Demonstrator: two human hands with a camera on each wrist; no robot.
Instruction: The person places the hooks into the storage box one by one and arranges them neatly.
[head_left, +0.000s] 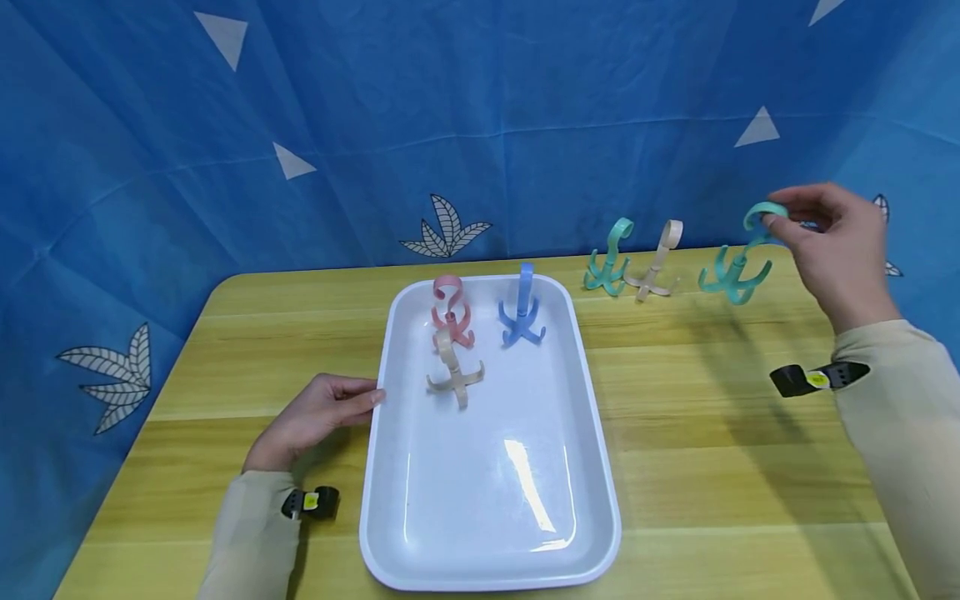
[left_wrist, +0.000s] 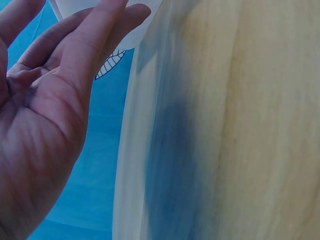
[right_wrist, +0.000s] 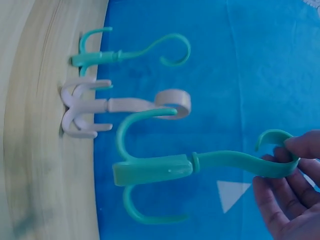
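My right hand [head_left: 843, 246] pinches the curled top of a green multi-prong hanging hook [head_left: 732, 279], which hangs above the right part of the table. In the right wrist view the thumb and fingers hold the loop of this hook [right_wrist: 155, 170]. My left hand [head_left: 326, 412] grips the left rim of a white tray [head_left: 491, 500], thumb on the edge. Standing in the tray are a pink hook [head_left: 450, 317], a blue hook [head_left: 521, 315] and a beige hook [head_left: 453, 375]. Another green hook [head_left: 606, 271] and a pale beige hook [head_left: 652, 279] stand right of the tray.
The wooden table [head_left: 300, 333] ends at the back against a blue patterned cloth [head_left: 360, 125]. Both standing hooks are close to that back edge. Dark wrist straps [head_left: 817, 379] sit over the sleeves.
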